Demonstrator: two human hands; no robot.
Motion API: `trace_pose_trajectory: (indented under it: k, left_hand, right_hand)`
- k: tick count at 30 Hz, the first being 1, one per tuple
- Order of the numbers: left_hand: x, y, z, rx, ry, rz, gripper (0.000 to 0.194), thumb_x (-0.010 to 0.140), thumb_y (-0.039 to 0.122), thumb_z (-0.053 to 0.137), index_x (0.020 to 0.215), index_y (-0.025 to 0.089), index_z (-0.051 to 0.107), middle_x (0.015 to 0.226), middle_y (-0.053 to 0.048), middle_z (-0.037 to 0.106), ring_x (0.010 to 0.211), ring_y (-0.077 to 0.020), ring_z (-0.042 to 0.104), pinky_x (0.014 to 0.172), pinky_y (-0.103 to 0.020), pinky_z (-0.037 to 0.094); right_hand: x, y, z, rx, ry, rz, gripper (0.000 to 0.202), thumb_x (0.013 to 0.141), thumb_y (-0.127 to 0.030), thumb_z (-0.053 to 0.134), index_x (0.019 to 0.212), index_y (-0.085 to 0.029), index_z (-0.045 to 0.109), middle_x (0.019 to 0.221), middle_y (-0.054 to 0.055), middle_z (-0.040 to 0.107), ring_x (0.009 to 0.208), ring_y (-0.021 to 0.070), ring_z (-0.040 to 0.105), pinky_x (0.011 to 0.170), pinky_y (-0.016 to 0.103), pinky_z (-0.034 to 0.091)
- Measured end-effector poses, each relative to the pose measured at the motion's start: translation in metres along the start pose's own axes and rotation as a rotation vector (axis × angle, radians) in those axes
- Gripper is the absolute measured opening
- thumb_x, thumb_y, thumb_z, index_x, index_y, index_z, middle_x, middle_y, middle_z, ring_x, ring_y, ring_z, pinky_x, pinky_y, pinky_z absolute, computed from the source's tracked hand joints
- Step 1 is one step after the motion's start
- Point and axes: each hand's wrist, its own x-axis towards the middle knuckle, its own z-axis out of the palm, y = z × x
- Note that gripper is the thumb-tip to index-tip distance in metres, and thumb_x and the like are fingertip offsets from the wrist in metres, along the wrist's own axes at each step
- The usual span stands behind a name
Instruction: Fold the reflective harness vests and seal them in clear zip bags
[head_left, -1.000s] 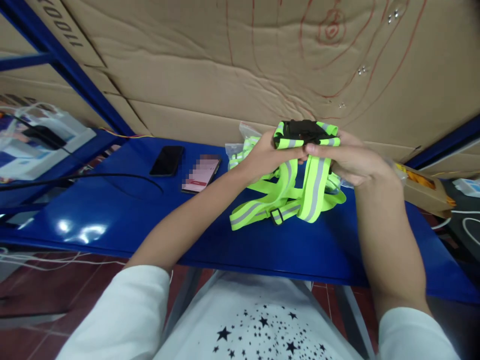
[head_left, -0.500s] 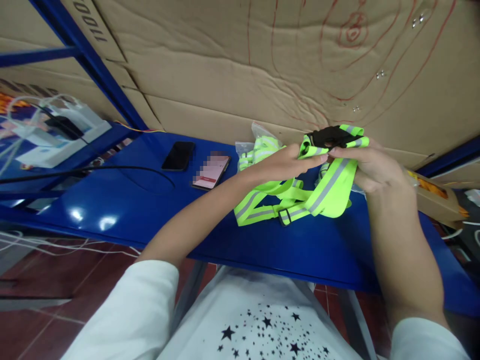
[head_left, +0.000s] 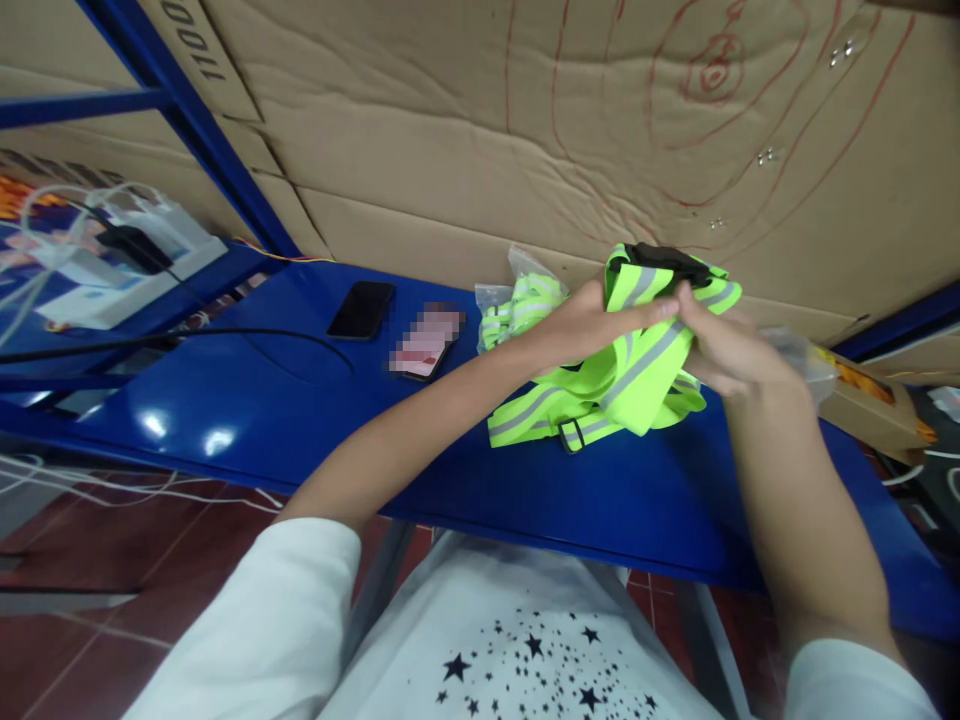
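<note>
Both my hands grip a neon yellow-green reflective strap vest [head_left: 637, 385] with grey stripes. My left hand [head_left: 589, 318] holds its folded upper part from the left, thumb stretched along the front. From the right, my right hand [head_left: 724, 345] pinches the same bundle, its thumb tip close to the left one. A black buckle piece [head_left: 667, 262] sits at the top of the folds. Loose straps hang down to the blue table, where a black slider buckle [head_left: 571, 436] shows. Most fingertips are hidden behind the fabric.
Left of the vest, a clear bag [head_left: 521, 305] holds more neon straps. Two phones, one dark [head_left: 361, 310] and one lit [head_left: 427, 345], lie on the blue table [head_left: 247, 400]. A power strip [head_left: 150, 265] with cables stands far left; an open carton [head_left: 862, 385] is right. Cardboard [head_left: 420, 150] walls the back.
More strap is gathered into the bundle between my hands, and a wide fold now shows at its upper left. The loose straps on the table have drawn in slightly toward the right.
</note>
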Motion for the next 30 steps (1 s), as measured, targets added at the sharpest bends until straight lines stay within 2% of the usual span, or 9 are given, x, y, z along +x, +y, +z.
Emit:
trace_pose_trajectory:
  k: [4,7,9,11,14,17,22,28,30]
  left_hand:
    - [0.002,-0.008,-0.009,0.086,0.017,-0.087,0.042,0.079,0.026,0.087,0.116,0.013,0.072,0.123,-0.011,0.075,0.121,-0.0275,0.068,0.108,-0.041,0.053]
    - [0.004,-0.015,-0.013,0.015,0.085,-0.082,0.046,0.073,0.02,0.088,0.116,0.015,0.074,0.122,-0.009,0.076,0.12,-0.0263,0.068,0.11,-0.042,0.052]
    - [0.005,-0.017,-0.015,-0.046,0.084,-0.085,0.048,0.071,0.019,0.089,0.117,0.018,0.075,0.122,-0.007,0.077,0.121,-0.0253,0.069,0.111,-0.041,0.051]
    - [0.004,-0.016,-0.015,-0.047,0.056,-0.122,0.047,0.07,0.019,0.09,0.115,0.019,0.076,0.12,-0.007,0.077,0.12,-0.0246,0.069,0.111,-0.042,0.051]
    - [-0.001,-0.013,-0.015,-0.025,-0.032,-0.199,0.042,0.069,0.02,0.09,0.109,0.017,0.076,0.118,-0.008,0.077,0.114,-0.0244,0.07,0.107,-0.043,0.053]
    - [-0.005,-0.011,-0.012,-0.051,-0.107,-0.253,0.046,0.067,0.021,0.092,0.109,0.016,0.075,0.12,-0.011,0.076,0.113,-0.0261,0.071,0.103,-0.044,0.056]
    - [-0.006,-0.011,-0.011,-0.037,-0.085,-0.325,0.055,0.067,0.022,0.094,0.118,0.018,0.073,0.122,-0.011,0.076,0.111,-0.025,0.072,0.102,-0.043,0.057]
    - [-0.008,-0.013,-0.011,-0.045,-0.032,-0.261,0.05,0.073,0.026,0.091,0.118,0.019,0.072,0.124,-0.01,0.076,0.111,-0.0246,0.074,0.104,-0.044,0.057]
    - [-0.01,-0.012,-0.009,-0.093,-0.1,-0.3,0.046,0.074,0.026,0.091,0.116,0.017,0.073,0.123,-0.012,0.077,0.108,-0.0259,0.075,0.102,-0.045,0.058]
  right_hand:
    - [0.003,0.005,0.005,-0.132,0.061,-0.042,0.058,0.086,-0.072,0.071,0.123,-0.028,0.072,0.128,0.007,0.075,0.126,0.0316,0.069,0.108,0.054,0.059]
    - [0.003,0.0,0.003,-0.352,0.122,-0.229,0.062,0.086,-0.062,0.078,0.138,-0.032,0.064,0.145,0.007,0.066,0.136,0.0308,0.062,0.112,0.049,0.055]
    - [0.0,-0.01,-0.001,-0.486,0.202,-0.392,0.078,0.081,-0.053,0.086,0.15,-0.036,0.053,0.157,0.007,0.054,0.136,0.0304,0.061,0.112,0.046,0.054]
    - [-0.007,-0.023,-0.005,-0.671,0.181,-0.491,0.08,0.081,-0.047,0.088,0.152,-0.034,0.054,0.154,0.009,0.056,0.128,0.0301,0.064,0.111,0.046,0.053]
    - [-0.019,-0.039,-0.005,-0.885,0.004,-0.452,0.045,0.092,-0.046,0.077,0.134,-0.031,0.072,0.13,0.007,0.073,0.122,0.032,0.068,0.111,0.049,0.051]
    - [-0.026,-0.042,0.0,-0.85,0.051,-0.401,0.028,0.096,-0.047,0.071,0.116,-0.031,0.08,0.114,0.004,0.079,0.113,0.0329,0.072,0.105,0.048,0.053]
    - [-0.02,-0.036,0.004,-0.748,0.156,-0.357,0.029,0.09,-0.053,0.077,0.102,-0.026,0.082,0.098,0.003,0.079,0.096,0.0289,0.074,0.092,0.043,0.057]
    - [-0.024,-0.048,0.0,-0.754,0.031,-0.396,0.048,0.09,-0.055,0.076,0.13,-0.03,0.073,0.131,0.004,0.073,0.125,0.0299,0.067,0.112,0.048,0.05]
    - [-0.027,-0.05,0.0,-0.797,0.062,-0.399,0.04,0.093,-0.059,0.071,0.118,-0.028,0.078,0.112,0.003,0.077,0.107,0.0261,0.071,0.102,0.043,0.053]
